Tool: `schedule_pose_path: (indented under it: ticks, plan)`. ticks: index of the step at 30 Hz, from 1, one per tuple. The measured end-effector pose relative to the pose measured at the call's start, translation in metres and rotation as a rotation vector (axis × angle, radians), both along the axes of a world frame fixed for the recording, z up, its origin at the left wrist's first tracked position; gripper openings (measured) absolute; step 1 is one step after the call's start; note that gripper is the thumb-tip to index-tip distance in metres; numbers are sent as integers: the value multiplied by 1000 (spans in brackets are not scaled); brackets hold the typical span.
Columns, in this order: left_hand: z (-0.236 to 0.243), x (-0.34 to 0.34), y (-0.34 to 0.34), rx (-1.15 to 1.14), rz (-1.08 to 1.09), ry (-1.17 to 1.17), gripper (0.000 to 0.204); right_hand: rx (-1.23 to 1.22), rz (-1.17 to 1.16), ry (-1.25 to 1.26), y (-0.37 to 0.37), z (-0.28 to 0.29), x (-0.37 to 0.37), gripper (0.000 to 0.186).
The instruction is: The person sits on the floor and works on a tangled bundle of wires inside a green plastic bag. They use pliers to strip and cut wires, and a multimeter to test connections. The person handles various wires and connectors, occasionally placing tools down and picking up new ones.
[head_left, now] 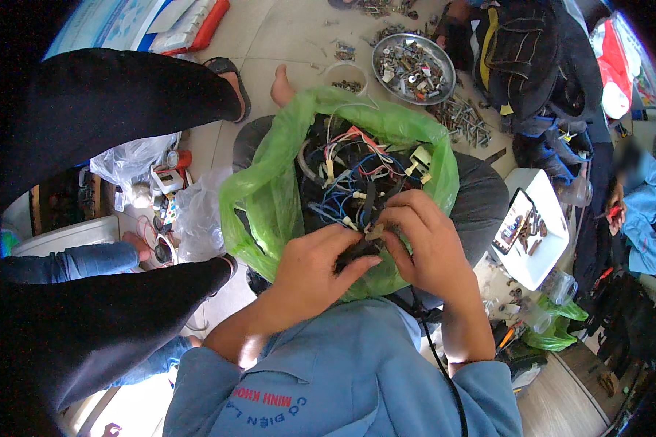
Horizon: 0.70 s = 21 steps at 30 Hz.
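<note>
I see left hand (pixel 310 262) curled round dark piece (pixel 358 251), right hand (pixel 430 237) pinching small tan piece (pixel 375 232) just beside it. Both over open green bag (pixel 259 186), tangled wires (pixel 339 197) inside, wearer's knees either side. Beyond, pale tiled floor (pixel 259 33): round metal tray (pixel 451 73) heaped with hardware, loose screws (pixel 468 130) near. White bin (pixel 550 266) at right. Black-trousered legs (pixel 124 109) at left; blue-clad co-worker (pixel 645 207) far right.
</note>
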<state>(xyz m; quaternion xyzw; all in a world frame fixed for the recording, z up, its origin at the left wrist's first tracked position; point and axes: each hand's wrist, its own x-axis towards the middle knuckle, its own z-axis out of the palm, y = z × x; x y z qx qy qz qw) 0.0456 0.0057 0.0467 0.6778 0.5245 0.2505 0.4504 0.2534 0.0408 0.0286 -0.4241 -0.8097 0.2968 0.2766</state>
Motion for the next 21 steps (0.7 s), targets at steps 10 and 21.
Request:
schedule_pose_path:
  ticks: [10, 21]
  plan:
    - [-9, -29, 13, 125, -51, -2, 17, 55, 224, -181, 23, 23, 43, 18]
    - [-12, -50, 15, -180, -75, -223, 24, -352, -1, 235, 24, -4, 58, 10]
